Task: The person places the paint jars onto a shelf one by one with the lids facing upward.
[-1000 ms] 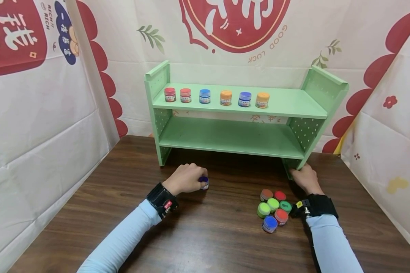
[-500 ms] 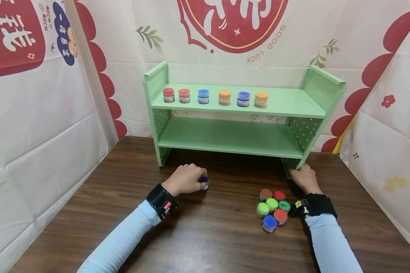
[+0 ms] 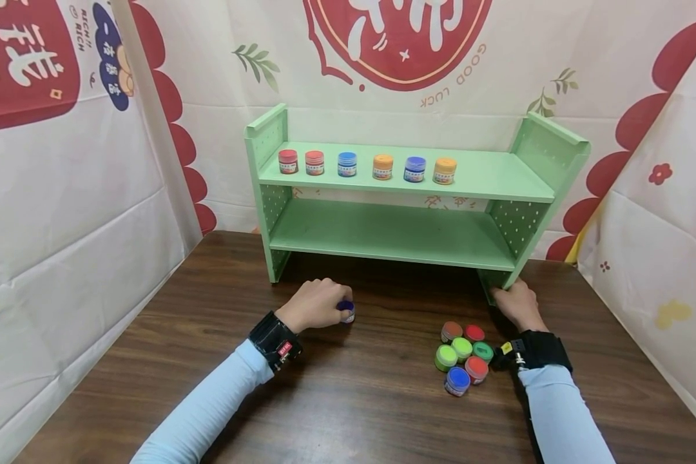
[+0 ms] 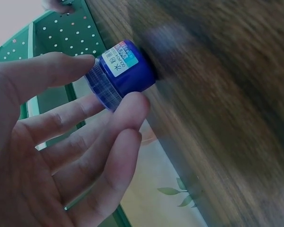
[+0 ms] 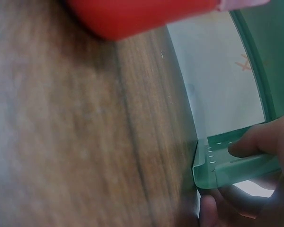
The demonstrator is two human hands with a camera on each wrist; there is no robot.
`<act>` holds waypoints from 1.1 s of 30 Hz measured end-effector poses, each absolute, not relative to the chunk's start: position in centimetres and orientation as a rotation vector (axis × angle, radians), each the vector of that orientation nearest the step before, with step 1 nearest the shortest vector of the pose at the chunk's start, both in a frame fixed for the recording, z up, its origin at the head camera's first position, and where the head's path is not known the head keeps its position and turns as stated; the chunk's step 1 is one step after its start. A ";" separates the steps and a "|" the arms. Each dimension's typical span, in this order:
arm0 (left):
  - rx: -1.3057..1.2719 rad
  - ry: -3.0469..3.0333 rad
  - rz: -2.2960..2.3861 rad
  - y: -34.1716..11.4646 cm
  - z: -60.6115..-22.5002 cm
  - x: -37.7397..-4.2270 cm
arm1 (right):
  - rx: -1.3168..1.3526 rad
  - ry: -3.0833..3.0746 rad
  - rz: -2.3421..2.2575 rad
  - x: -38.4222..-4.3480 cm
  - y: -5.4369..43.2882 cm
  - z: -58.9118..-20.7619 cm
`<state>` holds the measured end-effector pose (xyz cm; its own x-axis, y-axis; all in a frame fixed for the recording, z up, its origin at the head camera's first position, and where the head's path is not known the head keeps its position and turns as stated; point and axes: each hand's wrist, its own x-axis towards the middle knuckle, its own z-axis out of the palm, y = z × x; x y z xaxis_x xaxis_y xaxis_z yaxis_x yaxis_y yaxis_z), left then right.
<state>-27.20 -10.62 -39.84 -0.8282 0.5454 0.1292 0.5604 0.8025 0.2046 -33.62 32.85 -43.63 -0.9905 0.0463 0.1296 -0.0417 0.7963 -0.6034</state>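
My left hand (image 3: 318,303) pinches a small dark blue paint jar (image 4: 128,67) by its lid, between thumb and fingertips. The jar stands at the tabletop (image 3: 377,412), in front of the green two-tier shelf (image 3: 394,229); its label faces the wrist camera. At the shelf's right end, my right hand (image 3: 520,304) grips the lower side panel (image 5: 236,172), thumb on one face and fingers round the other. Beside my right wrist, several paint jars sit clustered on the table, among them a blue jar (image 3: 457,381), a light green jar (image 3: 446,357) and a red jar (image 3: 477,368).
Along the upper tier stands a row of jars, from a red jar (image 3: 288,162) at the left to an orange-yellow jar (image 3: 444,171). Printed white cloth (image 3: 93,212) hangs behind and at both sides of the table. A large blurred red jar (image 5: 146,16) fills the right wrist view's top.
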 end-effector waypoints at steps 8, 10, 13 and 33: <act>-0.899 -2.922 -0.353 -10.6 -39.9 -27.3 | -0.007 -2.845 0.961 -33.6 32.8 -43.8; -0.898 -2.922 -0.353 -10.6 -40.0 -27.3 | -0.011 -2.847 0.962 -33.7 32.9 -43.9; -0.896 -2.921 -0.354 -10.5 -40.0 -27.3 | -0.020 -2.852 0.962 -33.7 32.9 -44.0; -0.886 -2.943 -0.368 -10.4 -40.0 -27.1 | -0.019 -2.848 0.974 -33.7 32.9 -43.9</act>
<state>-27.13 -10.37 -40.04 -0.8352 0.5384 0.1123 0.5495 0.8079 0.2129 -33.71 32.91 -43.88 -0.9913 0.0544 0.1202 -0.0305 0.7916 -0.6103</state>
